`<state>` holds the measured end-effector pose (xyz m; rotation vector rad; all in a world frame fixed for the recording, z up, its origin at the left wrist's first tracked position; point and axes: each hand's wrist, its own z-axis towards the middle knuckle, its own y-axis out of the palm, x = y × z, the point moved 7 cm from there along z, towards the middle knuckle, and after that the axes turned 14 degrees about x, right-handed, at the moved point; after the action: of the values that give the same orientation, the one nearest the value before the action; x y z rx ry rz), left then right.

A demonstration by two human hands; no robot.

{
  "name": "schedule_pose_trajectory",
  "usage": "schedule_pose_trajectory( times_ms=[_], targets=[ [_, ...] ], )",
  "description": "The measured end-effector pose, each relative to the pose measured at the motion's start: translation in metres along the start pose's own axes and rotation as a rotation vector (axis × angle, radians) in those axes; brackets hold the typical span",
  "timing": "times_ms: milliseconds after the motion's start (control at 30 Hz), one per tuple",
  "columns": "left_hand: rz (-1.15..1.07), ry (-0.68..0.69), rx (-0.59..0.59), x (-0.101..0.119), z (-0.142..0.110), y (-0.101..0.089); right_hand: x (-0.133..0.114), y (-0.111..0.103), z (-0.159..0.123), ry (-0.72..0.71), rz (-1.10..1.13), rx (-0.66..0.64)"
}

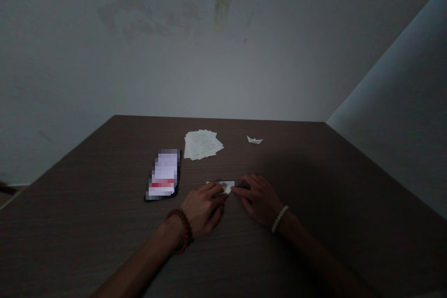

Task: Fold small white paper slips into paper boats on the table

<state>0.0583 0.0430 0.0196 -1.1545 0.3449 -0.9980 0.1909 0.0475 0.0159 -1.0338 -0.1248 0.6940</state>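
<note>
Both hands press on a small folded paper (pixel 223 185) that lies flat on the dark wooden table (pixel 104 223), just below the table's middle. The left hand (pixel 204 207), with a brown bead bracelet (pixel 181 228) at the wrist, lies at about 7 o'clock of the paper with its fingers curled and the tips resting on the paper's near left edge; the right hand (pixel 260 198), with a white bead bracelet (pixel 279 219), comes in from 4 o'clock, its forefinger and thumb touching the paper's right end. Neither hand is closed round the paper: both are flat and loose, pinning and pressing it rather than lifting it, though the dim light hides how the thumbs stand. At 11 o'clock of the paper lies a stack of white sheets (pixel 202 144), slightly fanned; at 1 o'clock, well apart, sits a small finished paper boat (pixel 254 139); at 9 o'clock, near the left hand, lies a phone (pixel 163 174) with its screen lit. By the look of it, the step in hand is a fold being creased in a fresh sheet, at an early to middle stage of a boat like the finished one. The next move calls for one hand to hold the piece firmly while the other runs along the crease, with edges lined up first.
</note>
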Motion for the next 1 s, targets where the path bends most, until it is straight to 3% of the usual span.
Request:
schedule_pose_trajectory(
  times_ms=[600, 1000],
  targets=[
    [0.015, -0.001, -0.004, 0.001, 0.001, -0.001, -0.01, 0.002, 0.0, -0.12, 0.028, -0.064],
    [0.024, -0.013, -0.026, 0.0, 0.001, -0.001, 0.001, -0.001, 0.001, 0.017, -0.007, 0.009]
  ],
)
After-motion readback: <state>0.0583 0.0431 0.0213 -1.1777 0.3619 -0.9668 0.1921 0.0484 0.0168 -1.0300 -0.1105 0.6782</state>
